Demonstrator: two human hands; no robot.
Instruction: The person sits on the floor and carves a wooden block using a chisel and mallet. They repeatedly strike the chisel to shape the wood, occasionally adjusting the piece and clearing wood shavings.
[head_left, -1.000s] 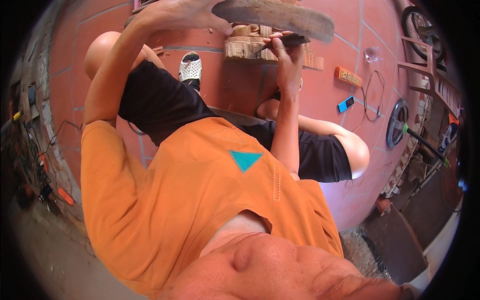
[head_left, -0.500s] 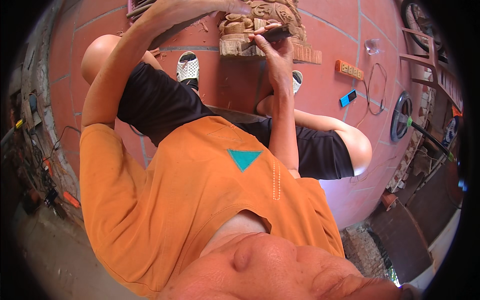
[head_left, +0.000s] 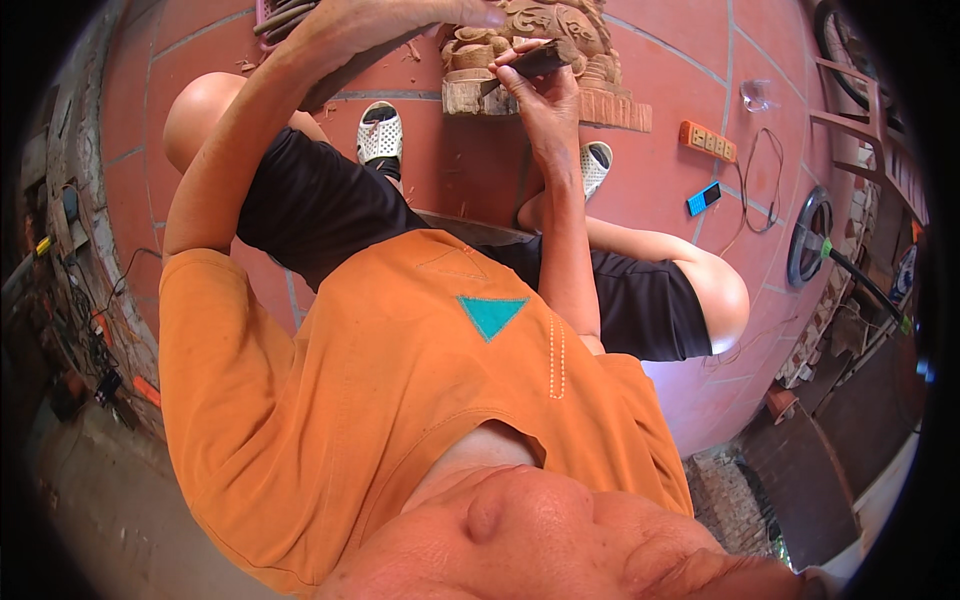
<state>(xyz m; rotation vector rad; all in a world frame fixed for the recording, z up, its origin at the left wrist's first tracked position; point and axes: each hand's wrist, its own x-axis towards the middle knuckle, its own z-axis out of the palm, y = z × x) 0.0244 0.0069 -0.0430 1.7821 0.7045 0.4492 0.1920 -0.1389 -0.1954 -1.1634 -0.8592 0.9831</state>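
Note:
A carved wooden figure [head_left: 560, 25] with scrollwork and rounded shapes stands on a rough wooden base [head_left: 610, 108], cut off by the top edge. My right hand [head_left: 548, 98] is in front of it, pinching a dark-handled carving tool [head_left: 542, 60] held at a slant. The tool's tip is hard to make out against the wood. My left hand [head_left: 400, 12] lies at the top edge, one digit stretched toward the figure's left side; its other fingers are hidden. Under my left forearm runs a dark strip [head_left: 360, 72], whose kind I cannot make out.
Wood shavings [head_left: 412, 52] lie on the red tile floor near a pink basket [head_left: 262, 25]. On the right are an orange power strip [head_left: 708, 141], a blue phone [head_left: 704, 198], a clear cup [head_left: 757, 96], a looped cable [head_left: 765, 180] and a plastic chair [head_left: 850, 130].
My right hand and the carving tool have shifted slightly left and away from me across the carved figure. My left hand stays nearly in place. The whole view has moved a little.

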